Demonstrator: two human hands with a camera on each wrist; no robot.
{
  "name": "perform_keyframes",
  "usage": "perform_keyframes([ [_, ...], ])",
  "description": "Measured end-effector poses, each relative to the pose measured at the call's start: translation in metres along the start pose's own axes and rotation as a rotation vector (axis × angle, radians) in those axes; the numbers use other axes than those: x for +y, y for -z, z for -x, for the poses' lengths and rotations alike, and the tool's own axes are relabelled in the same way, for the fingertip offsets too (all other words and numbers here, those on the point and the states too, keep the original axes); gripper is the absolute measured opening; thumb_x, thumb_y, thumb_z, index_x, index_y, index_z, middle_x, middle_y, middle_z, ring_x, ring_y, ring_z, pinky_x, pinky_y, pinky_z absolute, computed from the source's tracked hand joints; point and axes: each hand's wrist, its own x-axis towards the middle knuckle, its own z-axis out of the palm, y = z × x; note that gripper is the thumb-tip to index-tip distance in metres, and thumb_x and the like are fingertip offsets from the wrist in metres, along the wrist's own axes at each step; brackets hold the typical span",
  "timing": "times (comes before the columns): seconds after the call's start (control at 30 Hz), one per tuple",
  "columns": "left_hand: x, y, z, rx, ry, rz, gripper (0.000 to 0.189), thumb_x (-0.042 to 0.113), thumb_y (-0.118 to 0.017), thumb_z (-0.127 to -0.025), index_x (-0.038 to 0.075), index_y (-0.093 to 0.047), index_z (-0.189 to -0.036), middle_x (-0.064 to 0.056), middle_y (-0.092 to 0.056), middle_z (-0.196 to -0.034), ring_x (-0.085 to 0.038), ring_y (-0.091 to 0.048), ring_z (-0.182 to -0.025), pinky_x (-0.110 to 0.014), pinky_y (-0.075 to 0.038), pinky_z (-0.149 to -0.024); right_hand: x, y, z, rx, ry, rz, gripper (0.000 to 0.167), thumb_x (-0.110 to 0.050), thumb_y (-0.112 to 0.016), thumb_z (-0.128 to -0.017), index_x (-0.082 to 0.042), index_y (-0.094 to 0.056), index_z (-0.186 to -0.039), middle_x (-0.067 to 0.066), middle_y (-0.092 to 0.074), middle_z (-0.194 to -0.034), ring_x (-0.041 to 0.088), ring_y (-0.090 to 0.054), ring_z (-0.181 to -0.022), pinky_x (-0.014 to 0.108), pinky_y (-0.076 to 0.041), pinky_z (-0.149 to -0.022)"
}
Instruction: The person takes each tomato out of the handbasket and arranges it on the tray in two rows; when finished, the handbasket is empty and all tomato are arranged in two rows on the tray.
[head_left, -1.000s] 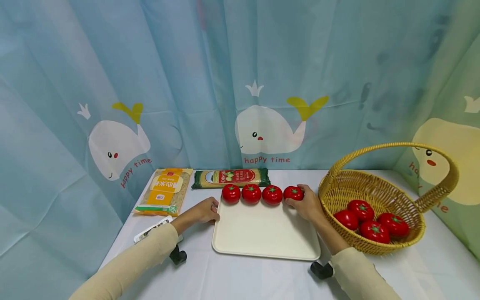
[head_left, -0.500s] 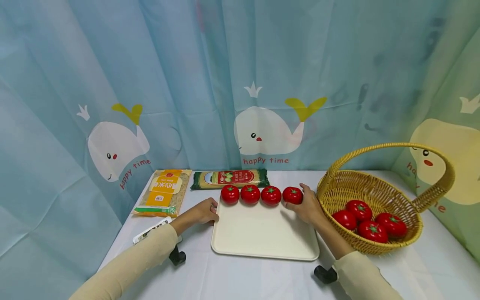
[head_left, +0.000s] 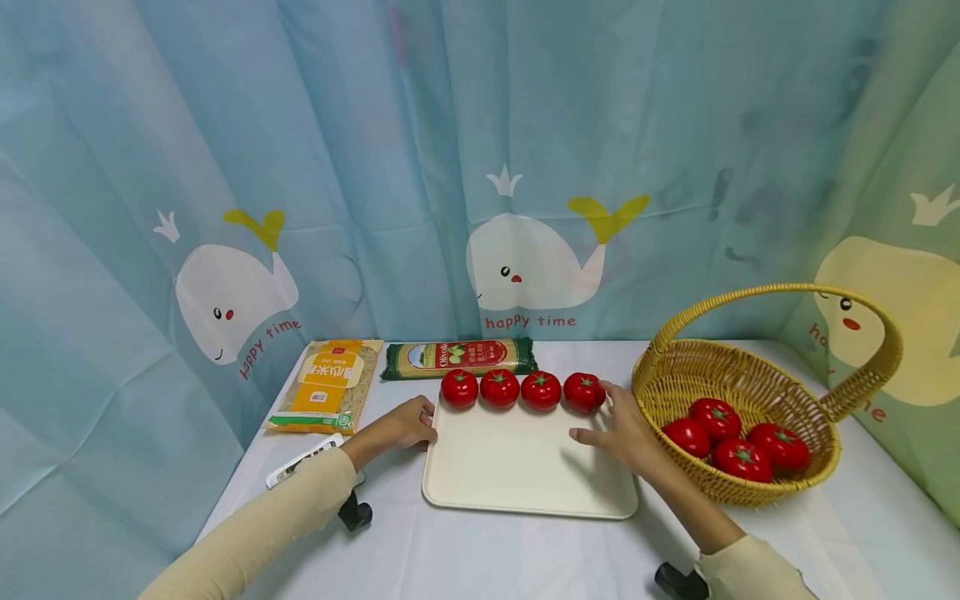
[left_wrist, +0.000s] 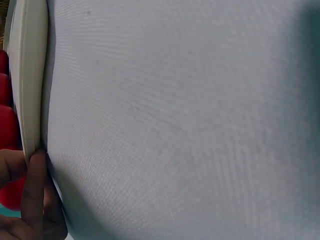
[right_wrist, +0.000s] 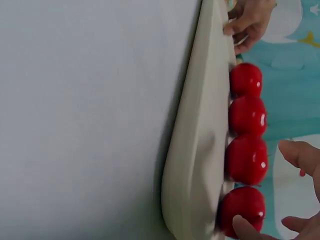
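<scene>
Clock: centring on the tray in the head view, 12 pointing away from the person.
Tray: cream, rounded corners, lying on the white cloth.
Left hand: sitting between 9 and 10 o'clock, pinching the tray's side edge; left wrist view is showing digits on both sides of the rim.
Right hand: sitting near 2 o'clock, opening wide, thumb and fingers standing apart, gripping nothing. One fingertip is lying right at the end tomato; can't tell if it's touching.
Tomato row: four red ones, end tomato included, sitting close side by side along the tray's far edge, running 11 to 1.
Basket: yellow wicker, arched handle, standing just beyond the right hand, between 2 and 3 o'clock.
Basket tomatoes: four showing, resting together inside.
Pasta pack: lying at 11 o'clock, just behind the row.
Orange-labelled bag: lying between 9 and 10 o'clock, farther out than the left hand.
White item: lying at 9, left sleeve partly covering it.
Curtain: hanging behind at 12, showing whale prints.
</scene>
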Motion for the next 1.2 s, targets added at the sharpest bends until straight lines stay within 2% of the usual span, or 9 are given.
perform_keyframes([
  [0.17,0.001,0.001,0.001,-0.001,0.004,-0.003,0.041,-0.001,-0.072,-0.082,-0.002,-0.052,-0.118,-0.009,-0.056,-0.090,-0.015,-0.060,-0.070,-0.023,-0.056,-0.062,-0.006,0.012,0.021,-0.059,0.016,-0.046,0.087,-0.029,-0.082,-0.083,0.004,-0.034,-0.148,0.032,-0.040,-0.148,0.051,-0.046,-0.130,0.059,-0.050,-0.100],
  [0.27,0.002,0.001,0.001,-0.003,-0.001,-0.004,0.040,-0.001,-0.071,-0.082,-0.002,-0.052,-0.118,-0.009,-0.055,-0.089,-0.015,-0.060,-0.070,-0.023,-0.056,-0.062,-0.007,0.026,0.032,-0.096,0.095,-0.072,0.076,-0.028,-0.081,-0.084,0.004,-0.044,-0.141,0.028,-0.050,-0.141,0.048,-0.054,-0.123,0.053,-0.055,-0.095],
  [0.4,0.002,0.001,0.001,-0.004,-0.001,-0.008,0.040,0.000,-0.072,-0.083,-0.002,-0.052,-0.118,-0.009,-0.055,-0.089,-0.015,-0.060,-0.069,-0.023,-0.056,-0.062,-0.004,0.050,0.044,-0.156,0.201,-0.120,0.059,-0.025,-0.080,-0.086,-0.001,-0.054,-0.133,0.018,-0.059,-0.131,0.032,-0.062,-0.114,0.037,-0.057,-0.090],
  [0.53,0.002,0.002,0.001,0.001,0.004,-0.014,0.040,0.000,-0.072,-0.083,-0.001,-0.053,-0.118,-0.009,-0.056,-0.088,-0.015,-0.061,-0.069,-0.023,-0.055,-0.062,0.006,0.077,0.050,-0.190,0.224,-0.145,0.051,-0.023,-0.078,-0.087,-0.008,-0.057,-0.131,0.010,-0.061,-0.128,0.013,-0.063,-0.108,0.025,-0.057,-0.084],
  [0.73,0.000,0.001,0.000,-0.001,0.001,-0.035,0.042,0.001,-0.072,-0.082,-0.001,-0.053,-0.119,-0.009,-0.057,-0.090,-0.016,-0.062,-0.070,-0.023,-0.055,-0.064,0.026,0.114,0.049,-0.316,0.269,-0.205,0.050,-0.009,-0.071,-0.092,0.000,-0.051,-0.137,0.008,-0.062,-0.129,0.021,-0.065,-0.110,0.029,-0.059,-0.083],
  [0.8,0.000,0.000,0.000,-0.003,0.002,-0.035,0.042,0.001,-0.073,-0.082,-0.001,-0.053,-0.118,-0.009,-0.057,-0.090,-0.016,-0.061,-0.071,-0.024,-0.055,-0.064,0.034,0.124,0.046,-0.348,0.276,-0.206,0.050,-0.007,-0.069,-0.093,0.002,-0.049,-0.138,0.005,-0.062,-0.130,0.020,-0.065,-0.111,0.030,-0.060,-0.082],
  [1.03,-0.003,-0.001,-0.002,0.003,-0.012,-0.017,0.040,0.001,-0.073,-0.082,-0.001,-0.053,-0.117,-0.008,-0.056,-0.087,-0.015,-0.061,-0.069,-0.023,-0.055,-0.062,0.057,0.153,0.034,-0.356,0.234,-0.141,0.048,-0.008,-0.065,-0.095,0.002,-0.048,-0.139,-0.015,-0.063,-0.125,0.008,-0.065,-0.110,0.026,-0.059,-0.083],
  [1.1,-0.002,-0.001,-0.002,0.005,-0.013,-0.013,0.040,0.001,-0.073,-0.082,-0.001,-0.053,-0.117,-0.008,-0.055,-0.087,-0.015,-0.061,-0.069,-0.023,-0.055,-0.062,0.062,0.159,0.031,-0.350,0.215,-0.119,0.048,-0.009,-0.065,-0.096,0.003,-0.048,-0.139,-0.010,-0.064,-0.126,0.007,-0.065,-0.109,0.025,-0.059,-0.083],
  [1.2,-0.002,-0.001,-0.002,0.001,-0.011,-0.009,0.040,0.000,-0.073,-0.082,-0.001,-0.053,-0.117,-0.008,-0.056,-0.087,-0.015,-0.061,-0.069,-0.023,-0.056,-0.062,0.070,0.165,0.028,-0.345,0.189,-0.067,0.050,-0.014,-0.065,-0.096,0.004,-0.048,-0.140,0.007,-0.064,-0.129,0.004,-0.064,-0.109,0.023,-0.058,-0.083],
])
